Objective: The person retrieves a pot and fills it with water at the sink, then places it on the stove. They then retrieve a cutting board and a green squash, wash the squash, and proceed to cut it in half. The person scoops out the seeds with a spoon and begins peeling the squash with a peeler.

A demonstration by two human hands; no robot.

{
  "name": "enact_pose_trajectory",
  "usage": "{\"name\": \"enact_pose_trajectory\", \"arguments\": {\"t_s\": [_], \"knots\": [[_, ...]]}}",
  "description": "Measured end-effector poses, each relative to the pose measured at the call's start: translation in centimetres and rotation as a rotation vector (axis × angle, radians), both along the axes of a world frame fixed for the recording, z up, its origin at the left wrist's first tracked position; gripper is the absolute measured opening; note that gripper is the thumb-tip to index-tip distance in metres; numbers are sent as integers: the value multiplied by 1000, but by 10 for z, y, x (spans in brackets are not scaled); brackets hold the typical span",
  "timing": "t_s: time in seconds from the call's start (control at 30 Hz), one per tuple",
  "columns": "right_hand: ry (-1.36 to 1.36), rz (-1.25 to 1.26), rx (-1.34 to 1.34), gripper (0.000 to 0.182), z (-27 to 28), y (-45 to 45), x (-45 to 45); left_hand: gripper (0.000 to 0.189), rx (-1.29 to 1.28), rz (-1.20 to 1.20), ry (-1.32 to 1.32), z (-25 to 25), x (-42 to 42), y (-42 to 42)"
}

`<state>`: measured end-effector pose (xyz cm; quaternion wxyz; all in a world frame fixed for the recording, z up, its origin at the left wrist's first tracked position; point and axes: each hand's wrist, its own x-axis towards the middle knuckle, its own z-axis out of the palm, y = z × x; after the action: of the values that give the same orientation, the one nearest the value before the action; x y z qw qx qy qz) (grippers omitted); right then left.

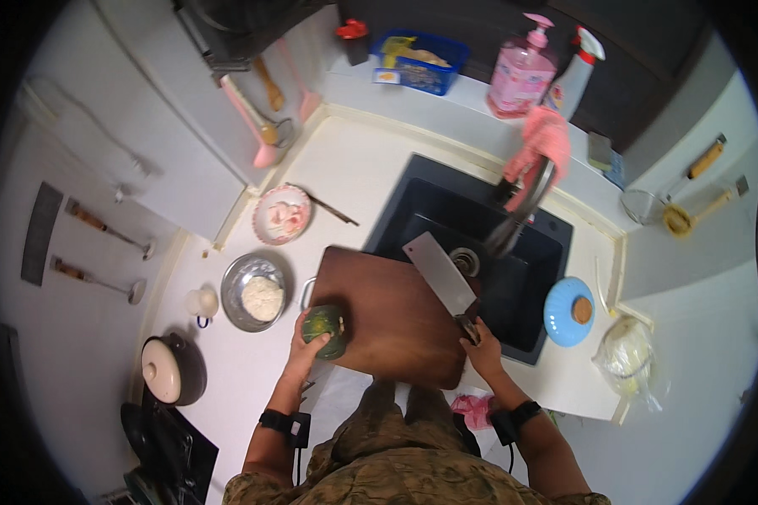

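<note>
A dark green squash [324,328], probably a small pumpkin, is gripped in my left hand [308,348] at the left edge of a brown wooden cutting board [385,309]. My right hand [484,351] holds a cleaver [441,273] by its dark handle. The broad blade points up and to the left, over the board's right side and the sink's edge. Blade and squash are well apart. Part of the board overlaps the dark sink [518,297], and its near edge reaches the counter's front.
Left of the board stand a metal bowl of dough [252,291], a patterned bowl [282,214] and chopsticks [331,208]. A lidded pot [172,369] is at far left. Right of the sink are a blue lid [569,312] and a plastic bag [628,356]. A faucet [524,208] overhangs the sink.
</note>
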<state>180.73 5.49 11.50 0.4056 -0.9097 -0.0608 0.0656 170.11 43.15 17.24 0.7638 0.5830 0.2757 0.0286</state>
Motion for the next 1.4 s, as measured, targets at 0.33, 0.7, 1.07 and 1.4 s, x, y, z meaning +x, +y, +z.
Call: {"name": "enact_pose_trajectory", "arguments": {"t_s": [0.33, 0.7, 1.07, 1.4], "knots": [[-21, 30, -102, 33, -12, 30, 26, 80, -211, -41, 159, 0, -41, 93], [-48, 154, -118, 36, -18, 102, 43, 79, -172, -60, 195, 12, -91, 113], [-183, 331, -69, 31, -18, 158, 24, 65, -203, 207, 83, 1, -167, 114], [-163, 578, -195, 37, 33, 81, 65, 62, -644, -178, -16, 14, 22, -12]]}}
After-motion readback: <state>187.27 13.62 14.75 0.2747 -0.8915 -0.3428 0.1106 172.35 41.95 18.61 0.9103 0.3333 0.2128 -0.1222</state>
